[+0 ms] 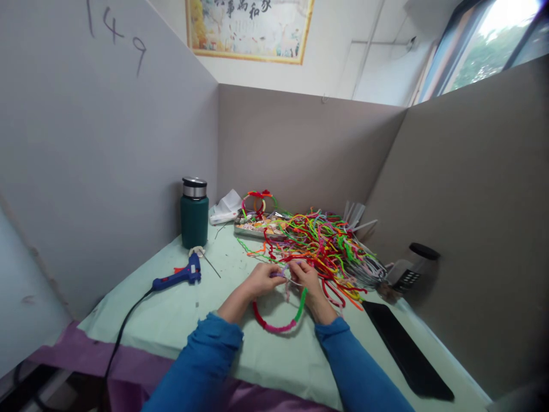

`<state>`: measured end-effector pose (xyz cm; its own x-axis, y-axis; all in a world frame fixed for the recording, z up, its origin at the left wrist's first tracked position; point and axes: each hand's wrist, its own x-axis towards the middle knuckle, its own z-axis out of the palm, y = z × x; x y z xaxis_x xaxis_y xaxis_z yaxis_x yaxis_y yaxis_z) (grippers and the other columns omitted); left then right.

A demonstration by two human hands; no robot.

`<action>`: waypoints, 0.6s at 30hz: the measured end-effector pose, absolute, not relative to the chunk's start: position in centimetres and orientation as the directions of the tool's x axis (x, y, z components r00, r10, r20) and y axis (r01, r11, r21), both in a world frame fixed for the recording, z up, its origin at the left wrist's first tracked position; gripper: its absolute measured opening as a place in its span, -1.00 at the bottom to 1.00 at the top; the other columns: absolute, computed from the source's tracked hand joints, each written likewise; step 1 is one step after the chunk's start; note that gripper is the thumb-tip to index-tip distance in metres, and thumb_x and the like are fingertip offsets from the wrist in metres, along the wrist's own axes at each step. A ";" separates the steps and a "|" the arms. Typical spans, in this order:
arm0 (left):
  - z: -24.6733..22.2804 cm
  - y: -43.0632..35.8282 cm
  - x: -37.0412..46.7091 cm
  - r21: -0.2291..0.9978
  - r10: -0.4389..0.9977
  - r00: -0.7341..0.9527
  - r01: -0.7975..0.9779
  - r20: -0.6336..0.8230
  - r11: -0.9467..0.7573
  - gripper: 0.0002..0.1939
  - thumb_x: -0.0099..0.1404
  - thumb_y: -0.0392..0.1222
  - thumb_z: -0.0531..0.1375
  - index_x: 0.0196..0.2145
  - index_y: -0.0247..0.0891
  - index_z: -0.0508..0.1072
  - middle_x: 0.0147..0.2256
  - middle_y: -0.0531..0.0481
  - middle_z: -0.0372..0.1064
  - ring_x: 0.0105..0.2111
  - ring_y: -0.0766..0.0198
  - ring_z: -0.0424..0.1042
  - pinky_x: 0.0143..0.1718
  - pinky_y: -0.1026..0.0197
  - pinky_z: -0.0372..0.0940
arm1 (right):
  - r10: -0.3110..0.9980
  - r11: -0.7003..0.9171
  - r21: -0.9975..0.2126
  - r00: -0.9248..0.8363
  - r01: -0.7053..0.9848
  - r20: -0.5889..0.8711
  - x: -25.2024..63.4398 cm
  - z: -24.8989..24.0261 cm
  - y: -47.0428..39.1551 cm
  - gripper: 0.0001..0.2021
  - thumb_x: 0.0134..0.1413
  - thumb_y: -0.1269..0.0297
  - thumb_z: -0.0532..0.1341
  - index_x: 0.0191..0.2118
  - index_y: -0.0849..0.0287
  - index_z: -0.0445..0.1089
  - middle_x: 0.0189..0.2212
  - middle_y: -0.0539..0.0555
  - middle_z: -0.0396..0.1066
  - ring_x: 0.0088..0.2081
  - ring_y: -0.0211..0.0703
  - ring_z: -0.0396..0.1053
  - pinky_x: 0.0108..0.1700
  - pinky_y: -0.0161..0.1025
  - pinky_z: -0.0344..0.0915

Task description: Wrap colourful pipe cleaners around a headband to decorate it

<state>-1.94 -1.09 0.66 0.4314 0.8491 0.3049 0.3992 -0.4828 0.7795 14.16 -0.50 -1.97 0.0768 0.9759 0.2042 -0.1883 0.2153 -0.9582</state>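
Observation:
My left hand (263, 278) and my right hand (305, 276) are close together above the middle of the table. Between their pinched fingertips runs a light purple pipe cleaner (283, 271). A hoop (279, 329) hangs below the hands, its lower curve wrapped in red, pink and green; its upper part is partly hidden by the fingers. Both hands have closed fingers at the top of this hoop. Just behind my right hand lies a big tangled pile of coloured pipe cleaners (321, 234).
On the left are a blue glue gun (178, 277) with a black cord and a green bottle (194, 217). A metal tray (257, 232) stands at the back. On the right lie a black slab (405, 349) and a black-lidded jar (412, 269). Partitions (300, 143) enclose the table.

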 end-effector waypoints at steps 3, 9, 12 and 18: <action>0.9 -1.1 -2.0 0.764 0.861 0.377 0.422 0.342 -0.489 -0.82 0.06 -0.15 0.19 -0.53 -0.33 0.46 -0.62 0.12 0.19 -0.55 0.40 0.13 -0.49 0.34 0.02 | 0.982 0.186 -0.963 0.072 -0.196 0.175 14.0 -1.6 -0.9 -0.67 -0.24 0.04 0.35 -0.56 0.19 0.29 -0.67 -0.11 0.14 -0.63 -0.37 0.03 -0.60 -0.35 -0.05; 1.0 -0.8 -2.2 0.752 0.872 0.231 0.440 0.432 -0.490 -0.81 0.10 -0.14 0.19 -0.43 -0.33 0.49 -0.57 0.06 0.32 -0.54 0.38 0.21 -0.46 0.34 0.07 | 0.986 0.157 -0.951 -0.009 -0.265 0.165 13.9 -1.6 -1.0 -0.72 -0.21 0.10 0.33 -0.55 0.18 0.30 -0.72 -0.15 0.04 -0.68 -0.39 -0.05 -0.62 -0.36 -0.09; 1.1 -0.8 -2.3 0.755 0.867 0.204 0.427 0.455 -0.497 -0.81 0.13 -0.14 0.18 -0.42 -0.32 0.49 -0.55 0.05 0.35 -0.52 0.38 0.23 -0.44 0.34 0.09 | 0.989 0.111 -0.958 -0.069 -0.265 0.134 13.9 -1.9 -0.9 -0.74 -0.21 0.12 0.33 -0.54 0.18 0.30 -0.75 -0.17 0.01 -0.69 -0.40 -0.04 -0.63 -0.36 -0.06; 1.0 -0.7 -2.3 0.775 0.862 0.155 0.383 0.483 -0.503 -0.76 0.13 -0.14 0.18 -0.26 -0.30 0.48 -0.46 0.02 0.40 -0.49 0.35 0.27 -0.41 0.33 0.13 | 0.979 0.076 -0.983 -0.172 -0.165 0.105 13.9 -2.0 -1.1 -0.74 -0.22 0.16 0.34 -0.54 0.20 0.29 -0.75 -0.14 0.12 -0.70 -0.38 0.04 -0.66 -0.37 -0.02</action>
<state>-2.33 -0.74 1.04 0.1551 0.8616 0.4833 0.3830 -0.5034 0.7745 13.93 -1.07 -2.01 -0.1723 0.9795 0.1046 -0.1647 0.0760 -0.9834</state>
